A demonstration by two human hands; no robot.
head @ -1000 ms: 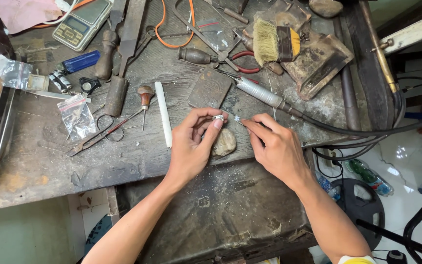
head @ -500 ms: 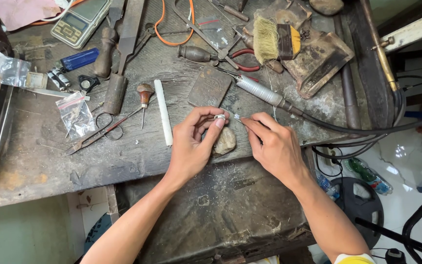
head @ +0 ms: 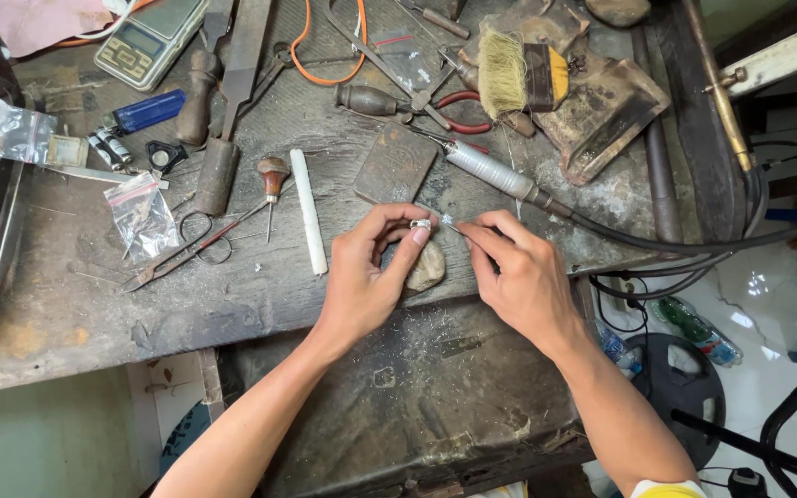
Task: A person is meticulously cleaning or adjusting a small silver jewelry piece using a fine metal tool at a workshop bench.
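Pinching a small silver ring [head: 422, 224] between thumb and fingertips, the left hand [head: 366, 277] is holding it just above the edge of a worn wooden workbench [head: 66, 304]. The right hand [head: 523, 277] is pressing its thumb and forefinger together on a thin metal tool [head: 448, 222], whose tip is meeting the ring; what kind of tool it is cannot be told, since most of it is hidden by the fingers. Directly below the ring, a rounded wooden peg [head: 428, 267] is sticking out from the bench edge, with the left hand's fingers resting against it. Near the left hand a white stick [head: 308, 212] is lying on the bench, and beside that a wooden-handled graver [head: 272, 180] and small scissors [head: 186, 244]. Behind the hands a dark flat block [head: 396, 163] is lying next to a corded metal handpiece [head: 491, 171]. Farther back a brush [head: 520, 76] and a pocket scale [head: 151, 39] are lying among other tools.
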